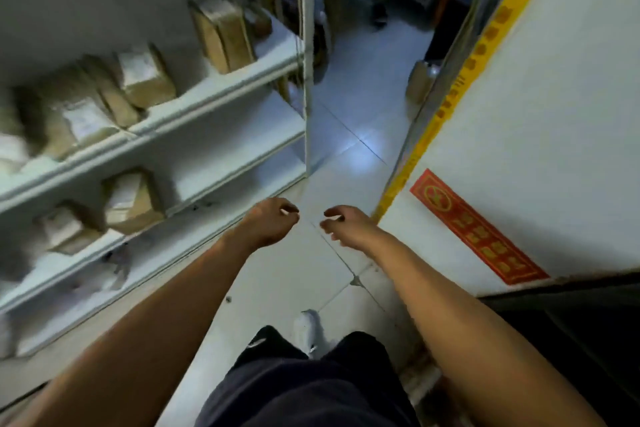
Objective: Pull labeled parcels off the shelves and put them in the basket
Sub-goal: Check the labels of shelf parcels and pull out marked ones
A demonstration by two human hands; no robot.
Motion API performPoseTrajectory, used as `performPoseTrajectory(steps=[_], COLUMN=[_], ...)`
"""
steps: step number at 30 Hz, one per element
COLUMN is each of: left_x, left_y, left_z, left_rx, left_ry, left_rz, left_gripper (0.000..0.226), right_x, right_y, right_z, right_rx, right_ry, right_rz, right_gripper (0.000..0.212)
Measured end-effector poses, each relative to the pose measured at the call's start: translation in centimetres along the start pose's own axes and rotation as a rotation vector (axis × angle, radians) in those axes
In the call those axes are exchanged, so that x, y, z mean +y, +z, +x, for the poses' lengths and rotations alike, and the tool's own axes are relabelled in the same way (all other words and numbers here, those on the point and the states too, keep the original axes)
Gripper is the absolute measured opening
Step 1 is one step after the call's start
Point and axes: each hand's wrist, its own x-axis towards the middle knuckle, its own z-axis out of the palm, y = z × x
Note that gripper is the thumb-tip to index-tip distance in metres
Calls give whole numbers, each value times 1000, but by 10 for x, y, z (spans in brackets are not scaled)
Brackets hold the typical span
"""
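Head view, parcels shelved left of both empty hands

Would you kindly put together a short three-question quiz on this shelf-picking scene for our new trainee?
1. True or false: the left hand is gripping a parcel.
2. Multiple choice: the cardboard parcels sit on A) the floor, B) the white shelves on the person's left, C) a cart.
3. Short answer: what colour is the long sticker on the white panel to the right?

Key
1. False: both the left hand and the right hand hang over the floor with loosely curled fingers, holding nothing.
2. B.
3. Red, with yellow print.
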Motion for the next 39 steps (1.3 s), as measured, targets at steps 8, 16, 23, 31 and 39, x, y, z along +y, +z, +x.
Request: performPoseTrajectory(steps=[8, 16, 23, 31, 39], left_x=[-96, -131, -156, -231, -299], left_y=[-65, -117, -153, -253, -334], left_z=[-20, 0, 21, 71, 117], left_rx=[219, 400, 574, 799, 722], left_ry=[-248, -334, -412, -417, -422], left_rz=[-282, -455, -682, -781, -855], left_gripper=[9, 10, 13, 56, 39], right_x=[-84, -165, -232, -320, -388], right_y=[65, 100, 129, 198, 260], right_z=[55, 109, 156, 215, 289], right_rx=[-256, -390, -397, -272, -128], right_ry=[-97, -189, -291, -372, -133], right_rz=[-195, -225, -160, -125, 176], right_gripper=[46, 42, 33, 45, 59])
